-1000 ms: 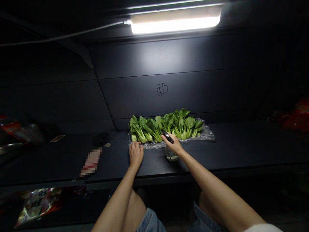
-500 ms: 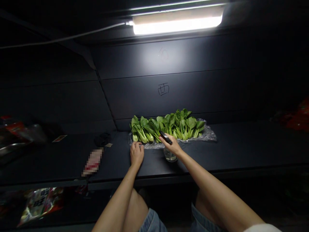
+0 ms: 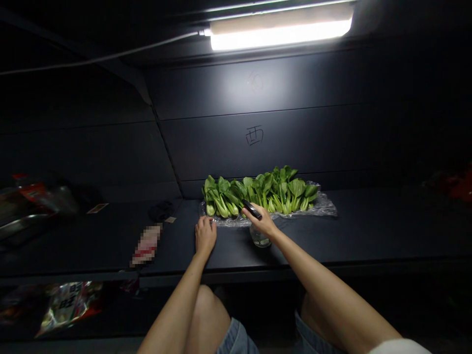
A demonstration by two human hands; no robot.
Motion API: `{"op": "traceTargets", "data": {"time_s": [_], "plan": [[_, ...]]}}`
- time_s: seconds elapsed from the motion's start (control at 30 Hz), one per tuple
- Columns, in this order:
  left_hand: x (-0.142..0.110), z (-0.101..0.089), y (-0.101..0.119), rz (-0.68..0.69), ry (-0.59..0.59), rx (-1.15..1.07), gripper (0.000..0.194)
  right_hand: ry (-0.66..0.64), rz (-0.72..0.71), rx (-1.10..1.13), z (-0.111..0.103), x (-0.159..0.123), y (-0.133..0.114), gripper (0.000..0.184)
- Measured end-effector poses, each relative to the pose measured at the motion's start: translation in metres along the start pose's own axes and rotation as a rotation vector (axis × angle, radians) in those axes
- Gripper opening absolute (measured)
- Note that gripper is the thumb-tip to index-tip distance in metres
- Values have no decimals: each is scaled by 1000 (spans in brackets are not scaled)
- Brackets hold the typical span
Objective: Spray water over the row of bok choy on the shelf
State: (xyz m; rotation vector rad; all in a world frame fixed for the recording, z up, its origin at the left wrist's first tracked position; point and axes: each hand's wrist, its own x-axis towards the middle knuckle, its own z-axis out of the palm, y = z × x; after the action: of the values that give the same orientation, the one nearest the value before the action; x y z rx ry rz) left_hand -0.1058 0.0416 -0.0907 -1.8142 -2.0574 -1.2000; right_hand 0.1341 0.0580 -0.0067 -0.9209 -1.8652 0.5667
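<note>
Green bok choy lies side by side in a row, leaves toward the back wall and pale stems toward me. Under it is a sheet of clear plastic, crumpled at the right end. My right hand grips a spray bottle with a black head and a clear body, its nozzle pointing at the stems. Part of the bottle is hidden by that hand. At the left front corner of the plastic, my left hand rests palm down with fingers laid out, holding nothing that I can see.
The dark shelf has a back panel with a handwritten mark. Overhead is a lit lamp with a white cable. A blurred-out packet and a dark bundle lie left. A shiny snack bag sits below.
My left hand has slid slightly left, away from the bok choy stems. The right hand keeps the spray bottle in nearly the same place. The whole view has shifted a little.
</note>
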Motion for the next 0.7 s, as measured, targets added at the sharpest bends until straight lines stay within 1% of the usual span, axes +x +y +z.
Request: {"op": "traceTargets", "data": {"time_s": [0.1,0.2,0.33,0.47,0.6,0.7], "plan": [[0,0,1,-25,1,-28,25,-23,-3,56,3,1,-1,37],[0,-1,1,-46,-5,-51,25,-17,-1,90,6,2,-3,38],[0,-2,2,-52,-9,-59,25,-8,12,82,9,3,-6,39],[0,-3,4,-64,-18,-55,24,-36,-3,80,11,4,-6,38],[-1,-4,4,-54,-9,-67,23,-75,-24,121,18,7,-7,37],[-1,-5,4,-55,-8,-78,25,-63,-13,89,24,9,-9,38]]}}
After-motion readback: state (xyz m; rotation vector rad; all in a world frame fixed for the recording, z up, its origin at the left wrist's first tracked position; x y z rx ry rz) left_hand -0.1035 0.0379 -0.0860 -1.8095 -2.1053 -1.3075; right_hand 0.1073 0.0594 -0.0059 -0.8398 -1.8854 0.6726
